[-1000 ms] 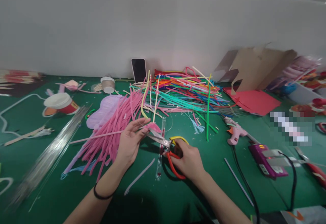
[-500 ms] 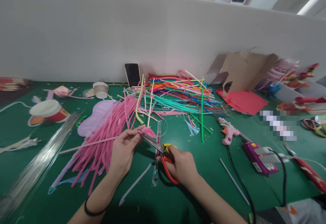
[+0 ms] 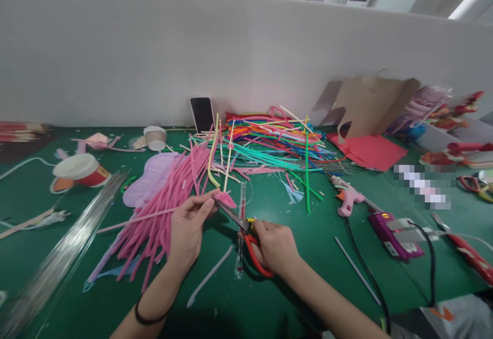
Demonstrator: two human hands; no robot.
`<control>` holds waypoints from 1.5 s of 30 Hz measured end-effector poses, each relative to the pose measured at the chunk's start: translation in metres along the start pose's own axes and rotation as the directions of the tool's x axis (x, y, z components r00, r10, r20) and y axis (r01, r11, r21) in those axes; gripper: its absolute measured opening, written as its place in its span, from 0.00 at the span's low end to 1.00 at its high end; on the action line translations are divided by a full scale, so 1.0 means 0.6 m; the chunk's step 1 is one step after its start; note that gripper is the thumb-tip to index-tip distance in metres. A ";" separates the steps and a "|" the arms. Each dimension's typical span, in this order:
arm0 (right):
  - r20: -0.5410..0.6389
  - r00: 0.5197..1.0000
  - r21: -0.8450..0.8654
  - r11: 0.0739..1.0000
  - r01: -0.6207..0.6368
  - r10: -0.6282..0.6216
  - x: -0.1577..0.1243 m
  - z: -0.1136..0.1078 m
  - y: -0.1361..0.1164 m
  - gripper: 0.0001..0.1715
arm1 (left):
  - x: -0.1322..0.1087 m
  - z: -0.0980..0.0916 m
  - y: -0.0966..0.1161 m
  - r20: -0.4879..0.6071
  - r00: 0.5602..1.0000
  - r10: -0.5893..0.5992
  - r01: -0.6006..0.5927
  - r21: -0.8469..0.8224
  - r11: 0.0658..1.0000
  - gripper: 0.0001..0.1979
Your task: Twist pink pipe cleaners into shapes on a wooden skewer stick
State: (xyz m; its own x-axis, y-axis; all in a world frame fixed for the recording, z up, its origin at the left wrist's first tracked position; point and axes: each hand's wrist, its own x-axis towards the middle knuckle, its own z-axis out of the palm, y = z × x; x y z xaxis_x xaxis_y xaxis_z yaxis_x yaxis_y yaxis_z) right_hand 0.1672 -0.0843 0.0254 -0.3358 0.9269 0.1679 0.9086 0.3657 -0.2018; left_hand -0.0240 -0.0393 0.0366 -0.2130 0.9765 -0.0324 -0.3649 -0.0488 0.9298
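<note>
My left hand point(image 3: 189, 227) pinches a long pink pipe cleaner point(image 3: 134, 219) whose end is bent into a small pink loop point(image 3: 225, 200). My right hand point(image 3: 274, 246) is wrapped round the red and yellow handles of scissors point(image 3: 243, 226). The scissor blades point up-left and meet the pink loop right at my left fingertips. Both hands hover low over the green table point(image 3: 269, 303). A thin clear tube point(image 3: 241, 228) lies upright on the table just under the scissors.
A heap of pink pipe cleaners point(image 3: 169, 195) lies left, a mixed-colour pile point(image 3: 269, 141) behind. A pink glue gun point(image 3: 346, 198), purple device point(image 3: 393, 228) with black cable, phone point(image 3: 202, 114), paper cups point(image 3: 79, 170), wire bundle point(image 3: 65, 246), red paper point(image 3: 370, 151) and cardboard point(image 3: 365, 102) surround them.
The scissor handles have closed together in my right hand and the blades now close on the pink loop. The camera view shifted slightly; my left hand keeps its pinch.
</note>
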 end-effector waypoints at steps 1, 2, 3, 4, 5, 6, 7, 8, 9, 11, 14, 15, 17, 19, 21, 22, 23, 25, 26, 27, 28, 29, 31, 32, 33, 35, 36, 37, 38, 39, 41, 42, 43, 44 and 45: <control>0.037 0.999 -0.012 1.000 -0.007 0.008 0.002 -0.001 0.000 0.15 | 0.000 -0.001 -0.001 0.002 1.000 -0.002 0.002 0.003 1.000 0.08; 0.074 0.997 -0.023 1.000 -0.013 0.015 0.004 -0.002 0.000 0.14 | 0.000 -0.001 -0.002 0.003 1.000 -0.003 0.003 0.005 1.000 0.08; 0.109 0.994 -0.034 0.999 -0.019 0.023 0.006 -0.003 0.000 0.13 | 0.000 -0.001 -0.003 0.002 1.000 -0.002 0.002 0.008 1.000 0.08; 0.138 0.990 -0.044 0.999 -0.025 0.031 0.008 -0.004 0.000 0.13 | -0.001 0.000 -0.003 0.001 1.000 0.001 -0.001 0.010 1.000 0.08; 0.160 0.986 -0.052 0.998 -0.030 0.038 0.009 -0.005 0.000 0.13 | -0.002 0.001 -0.002 0.000 1.000 0.007 -0.007 0.013 1.000 0.09; 0.175 0.983 -0.058 0.998 -0.036 0.046 0.010 -0.006 0.000 0.14 | -0.002 0.002 -0.001 0.003 1.000 0.015 -0.015 0.016 1.000 0.09; 0.184 0.981 -0.064 0.997 -0.044 0.056 0.010 -0.007 0.000 0.15 | -0.002 0.003 0.001 0.010 1.000 0.026 -0.026 0.020 0.999 0.10; 0.188 0.980 -0.069 0.996 -0.052 0.064 0.010 -0.008 0.000 0.16 | -0.002 0.004 0.003 0.024 0.999 0.038 -0.039 0.030 0.999 0.11; 0.191 0.979 -0.074 0.996 -0.056 0.070 0.009 -0.008 -0.001 0.16 | -0.002 0.005 0.005 0.047 0.998 0.051 -0.053 0.045 0.998 0.12; 0.192 0.979 -0.080 0.995 -0.059 0.074 0.008 -0.009 -0.002 0.16 | -0.001 0.005 0.004 0.110 0.992 0.063 -0.072 0.087 0.994 0.18; 0.185 0.979 -0.078 0.994 -0.074 0.087 0.009 -0.011 -0.004 0.15 | -0.010 0.007 -0.012 0.190 0.982 -0.021 0.002 0.098 0.995 0.33; 0.180 0.979 -0.071 0.994 -0.087 0.099 0.011 -0.013 -0.005 0.15 | -0.016 0.009 -0.021 0.211 0.974 -0.082 0.067 0.075 0.995 0.38; 0.168 0.977 -0.050 0.991 -0.127 0.133 0.016 -0.017 -0.009 0.14 | -0.035 0.014 -0.039 0.357 0.901 -0.247 0.243 0.057 0.968 0.44; 0.161 0.972 -0.030 0.985 -0.168 0.171 0.022 -0.021 -0.016 0.14 | -0.057 0.022 -0.053 0.531 0.780 -0.332 0.355 0.062 0.933 0.51; 0.171 0.962 -0.033 0.977 -0.210 0.213 0.028 -0.025 -0.025 0.17 | -0.075 0.031 -0.057 0.598 0.724 -0.344 0.374 0.078 0.924 0.55; 0.183 0.955 -0.039 0.972 -0.230 0.233 0.030 -0.027 -0.029 0.18 | -0.082 0.034 -0.055 0.598 0.724 -0.343 0.369 0.084 0.926 0.55; 0.198 0.948 -0.041 0.969 -0.245 0.248 0.032 -0.029 -0.033 0.18 | -0.087 0.037 -0.053 0.598 0.725 -0.342 0.367 0.086 0.926 0.56; 0.225 0.938 -0.025 0.964 -0.265 0.264 0.034 -0.031 -0.039 0.15 | -0.092 0.040 -0.050 0.585 0.736 -0.342 0.349 0.105 0.931 0.54; 0.232 0.935 -0.012 0.962 -0.273 0.269 0.035 -0.032 -0.041 0.13 | -0.092 0.040 -0.049 0.575 0.746 -0.336 0.328 0.122 0.937 0.51; 0.235 0.933 -0.001 0.960 -0.280 0.273 0.035 -0.032 -0.043 0.12 | -0.091 0.040 -0.050 0.562 0.762 -0.323 0.294 0.145 0.945 0.47; 0.233 0.932 0.007 0.958 -0.288 0.279 0.036 -0.032 -0.045 0.12 | -0.090 0.039 -0.051 0.547 0.781 -0.302 0.250 0.171 0.953 0.43; 0.232 0.930 0.010 0.955 -0.296 0.285 0.036 -0.032 -0.046 0.12 | -0.088 0.038 -0.053 0.534 0.799 -0.277 0.201 0.197 0.960 0.39; 0.235 0.926 0.010 0.951 -0.308 0.297 0.036 -0.030 -0.048 0.13 | -0.085 0.036 -0.057 0.525 0.820 -0.229 0.118 0.235 0.965 0.35; 0.239 0.924 0.011 0.951 -0.309 0.298 0.036 -0.029 -0.049 0.13 | -0.084 0.035 -0.058 0.530 0.821 -0.213 0.093 0.244 0.965 0.35; 0.243 0.923 0.012 0.951 -0.310 0.298 0.036 -0.029 -0.050 0.13 | -0.083 0.035 -0.058 0.538 0.818 -0.204 0.079 0.246 0.966 0.34; 0.246 0.920 0.014 0.949 -0.316 0.303 0.036 -0.027 -0.052 0.13 | -0.082 0.036 -0.057 0.556 0.808 -0.195 0.075 0.231 0.970 0.32; 0.245 0.920 0.014 0.948 -0.319 0.306 0.036 -0.026 -0.053 0.13 | -0.081 0.036 -0.056 0.567 0.800 -0.194 0.081 0.218 0.973 0.32; 0.246 0.919 0.014 0.947 -0.322 0.309 0.036 -0.026 -0.053 0.13 | -0.081 0.036 -0.056 0.574 0.797 -0.190 0.084 0.206 0.975 0.31; 0.251 0.916 0.012 0.945 -0.326 0.313 0.037 -0.025 -0.053 0.13 | -0.081 0.037 -0.057 0.574 0.798 -0.184 0.083 0.198 0.977 0.30; 0.255 0.914 0.011 0.944 -0.330 0.316 0.037 -0.025 -0.052 0.13 | -0.081 0.037 -0.058 0.570 0.803 -0.177 0.076 0.197 0.978 0.29; 0.255 0.911 0.016 0.940 -0.340 0.325 0.038 -0.024 -0.050 0.13 | -0.080 0.037 -0.063 0.548 0.820 -0.166 0.059 0.207 0.976 0.28; 0.246 0.911 0.020 0.938 -0.347 0.332 0.039 -0.024 -0.048 0.14 | -0.080 0.037 -0.065 0.539 0.826 -0.165 0.058 0.210 0.976 0.28; 0.234 0.911 0.022 0.935 -0.353 0.339 0.039 -0.024 -0.045 0.15 | -0.079 0.037 -0.068 0.539 0.825 -0.169 0.066 0.204 0.977 0.29; 0.222 0.912 0.022 0.933 -0.358 0.345 0.039 -0.024 -0.042 0.16 | -0.078 0.038 -0.070 0.549 0.816 -0.180 0.086 0.192 0.978 0.30; 0.212 0.911 0.017 0.931 -0.365 0.353 0.038 -0.024 -0.038 0.16 | -0.076 0.038 -0.070 0.561 0.805 -0.192 0.111 0.176 0.978 0.33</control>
State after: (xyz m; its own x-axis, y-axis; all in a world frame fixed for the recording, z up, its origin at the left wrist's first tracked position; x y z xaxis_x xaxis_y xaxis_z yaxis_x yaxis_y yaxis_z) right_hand 0.1423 -0.0727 0.0479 -0.0377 0.9917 -0.1228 0.9641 0.0037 -0.2656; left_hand 0.0218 -0.0771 0.0072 0.4069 0.9135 0.0006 -0.2209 0.0978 0.9704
